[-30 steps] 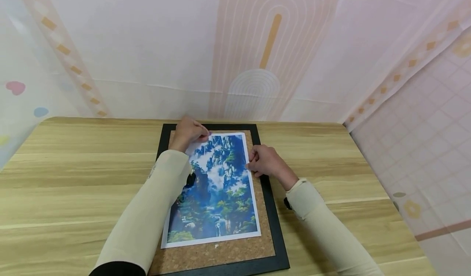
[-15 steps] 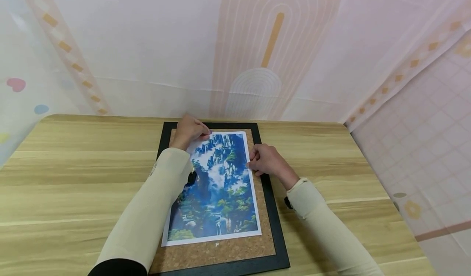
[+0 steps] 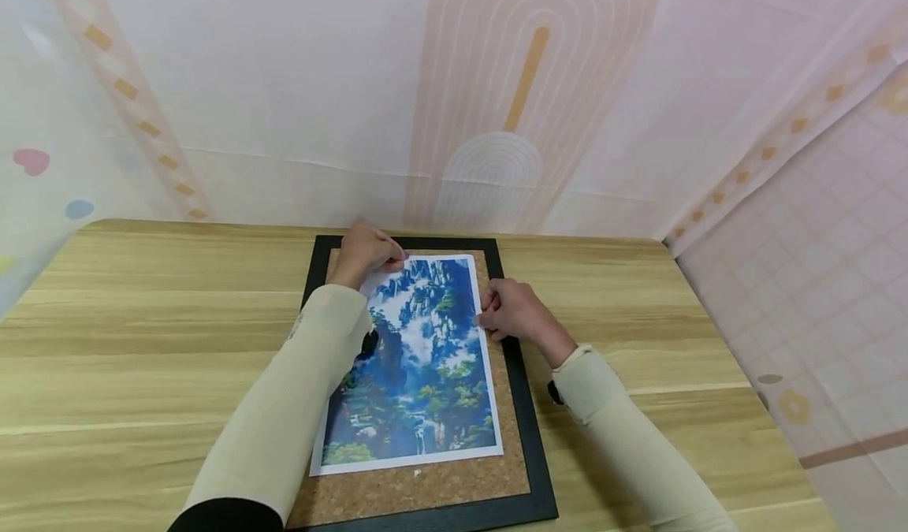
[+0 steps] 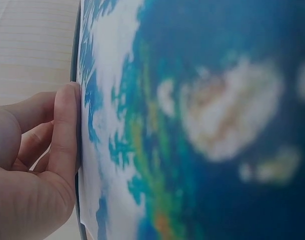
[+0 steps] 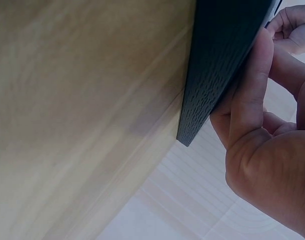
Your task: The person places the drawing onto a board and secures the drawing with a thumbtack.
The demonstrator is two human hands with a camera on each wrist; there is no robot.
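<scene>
Nothing much had moved since a second earlier: the left hand [image 3: 365, 252] pinched the print's [image 3: 414, 366] top-left corner, the right hand [image 3: 514, 310] its right edge, apparently squaring it on the cork board [image 3: 514, 406] on the table [image 3: 142, 335].

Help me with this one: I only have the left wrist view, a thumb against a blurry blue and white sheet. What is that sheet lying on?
Observer: The head view shows the print lying on a cork board with a black frame, flat on a wooden table.
Operator: Where on the sheet is the left hand?
Observer: The left hand holds the print's far left corner.
Operator: And the other hand?
Observer: The right hand pinches the print's right edge, partway down, with its fingers over the black frame.
</scene>
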